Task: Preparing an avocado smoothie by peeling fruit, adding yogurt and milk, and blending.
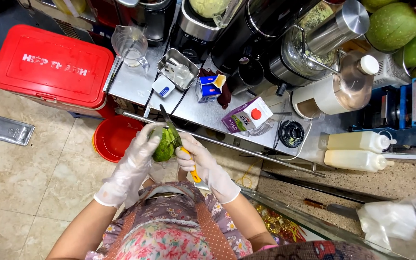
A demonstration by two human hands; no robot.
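A green avocado (163, 147) is held in the gloved left hand (138, 156), whose fingers are curled around its left side. It is kept in the air in front of the body, just below the front edge of the steel counter (136, 84) and above the tiled floor (30, 163). A knife (176, 139) with a yellow handle is gripped in the gloved right hand (203, 161), which is closed around the handle. The dark blade is laid into the fruit along its right side, with the tip pointing up past the counter edge.

Directly beneath the fruit, a red bucket (114, 137) is seen on the floor, and a red cooler (54, 65) stands to its left. On the counter, a clear jug (130, 45), a small steel tray (178, 69), a blue and white carton (209, 88) and a purple carton (246, 114) with a red cap are set out. Blenders (203, 24) and a juicer (314, 43) are ranged behind them. Two pale squeeze bottles (357, 150) lie on their sides at the right, and green fruit (400, 29) is piled in the far corner. A second knife (331, 207) rests on the stone ledge beside a plastic bag (396, 219).
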